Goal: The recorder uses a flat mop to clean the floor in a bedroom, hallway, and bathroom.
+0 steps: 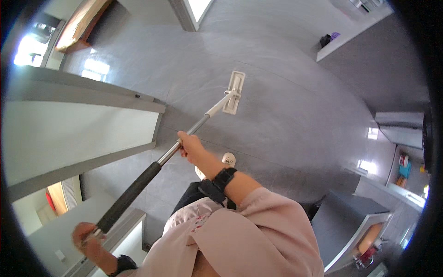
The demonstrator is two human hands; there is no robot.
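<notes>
A flat mop with a pale rectangular head [234, 92] rests on the grey tiled floor ahead of me. Its metal pole [198, 124] slants down toward my lower left and ends in a black foam grip [131, 196]. My right hand [190, 147] is wrapped round the bare metal part, above the foam. At the top end of the handle, my left hand [87, 237] is closed round the tip. Black bands sit on both wrists. The underside of the mop head is hidden.
On the left stands a white wall end with grey door trim [159, 113]. A wooden piece of furniture [80, 27] is at the far left. Dark and purple items [328, 39] lie by a partition at the far right. A grey cabinet [346, 221] stands close on my right.
</notes>
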